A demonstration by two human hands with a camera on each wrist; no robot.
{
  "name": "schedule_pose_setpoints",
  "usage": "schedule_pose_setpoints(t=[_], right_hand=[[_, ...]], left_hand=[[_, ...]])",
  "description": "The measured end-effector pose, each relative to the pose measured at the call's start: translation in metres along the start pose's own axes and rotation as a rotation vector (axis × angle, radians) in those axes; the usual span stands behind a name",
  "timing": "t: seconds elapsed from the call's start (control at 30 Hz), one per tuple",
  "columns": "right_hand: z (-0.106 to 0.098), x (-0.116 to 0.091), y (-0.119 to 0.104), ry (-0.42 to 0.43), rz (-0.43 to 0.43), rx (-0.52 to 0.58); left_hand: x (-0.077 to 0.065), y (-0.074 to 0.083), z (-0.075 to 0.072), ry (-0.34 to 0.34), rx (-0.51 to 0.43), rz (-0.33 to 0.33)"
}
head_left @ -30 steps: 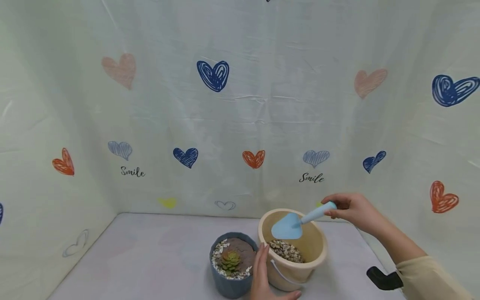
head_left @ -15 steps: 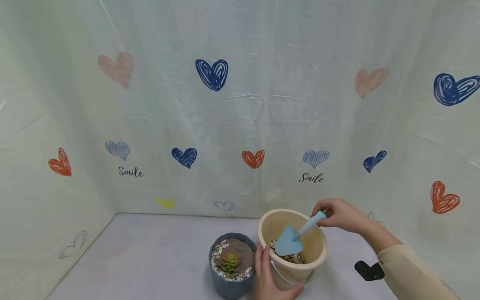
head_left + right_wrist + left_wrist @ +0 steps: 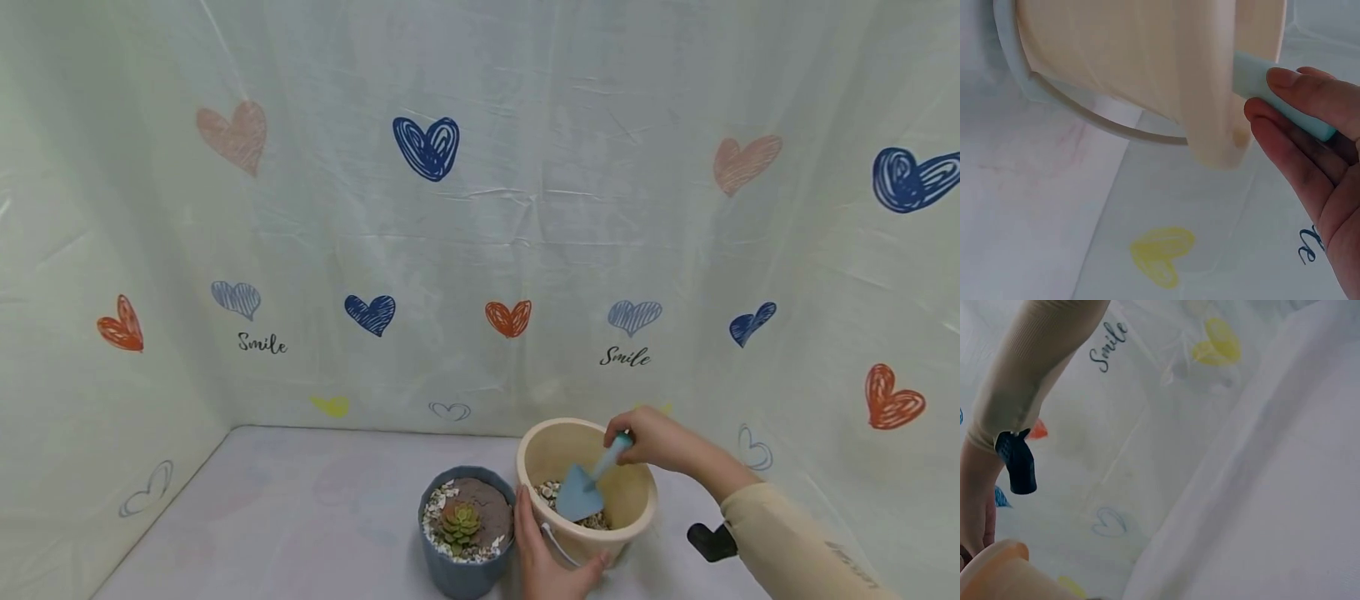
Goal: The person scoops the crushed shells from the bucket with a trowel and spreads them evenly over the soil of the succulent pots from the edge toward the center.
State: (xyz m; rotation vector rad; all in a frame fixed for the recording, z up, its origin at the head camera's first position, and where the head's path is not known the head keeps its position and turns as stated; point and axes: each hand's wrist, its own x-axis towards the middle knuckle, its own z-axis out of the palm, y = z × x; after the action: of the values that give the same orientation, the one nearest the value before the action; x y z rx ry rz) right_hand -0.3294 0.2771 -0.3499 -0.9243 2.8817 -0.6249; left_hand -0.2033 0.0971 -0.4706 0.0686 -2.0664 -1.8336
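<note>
A cream bucket (image 3: 642, 523) with gravel (image 3: 546, 490) at its bottom stands on the table, its thin handle hanging down in front. My right hand (image 3: 651, 439) grips the handle of a light blue trowel (image 3: 580, 495), whose blade points down into the bucket over the gravel. In the right wrist view, thumb and fingers pinch the trowel's handle beside the bucket rim (image 3: 1213, 81). My left hand (image 3: 546, 561) rests against the bucket's near left side, fingers straight and thumb spread. The left wrist view shows only a bit of the bucket (image 3: 1007, 578), not that hand.
A blue-grey pot (image 3: 461, 575) stands directly left of the bucket and my left hand. It holds a green succulent (image 3: 460, 523), brown soil and white pebbles. Behind the white table (image 3: 300, 508) hangs a pale curtain (image 3: 450, 233) printed with hearts.
My right hand has moved left and down, bringing the trowel blade from above the bucket down to the gravel. The left hand has kept to the bucket's side.
</note>
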Motion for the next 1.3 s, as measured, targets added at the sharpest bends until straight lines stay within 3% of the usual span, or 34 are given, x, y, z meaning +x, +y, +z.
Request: schedule_pose_setpoints(t=[0.47,0.9,1.3], right_hand=[[0.01,0.008,0.013,-0.009,-0.061,0.038],[0.019,0.011,0.019,-0.018,-0.05,0.091],[0.028,0.012,0.014,-0.022,-0.037,0.164]], left_hand=[[0.0,0.003,0.006,0.022,-0.045,-0.049],[0.003,0.01,0.01,0.051,-0.07,-0.14],[0.003,0.009,0.01,0.06,-0.038,-0.11]])
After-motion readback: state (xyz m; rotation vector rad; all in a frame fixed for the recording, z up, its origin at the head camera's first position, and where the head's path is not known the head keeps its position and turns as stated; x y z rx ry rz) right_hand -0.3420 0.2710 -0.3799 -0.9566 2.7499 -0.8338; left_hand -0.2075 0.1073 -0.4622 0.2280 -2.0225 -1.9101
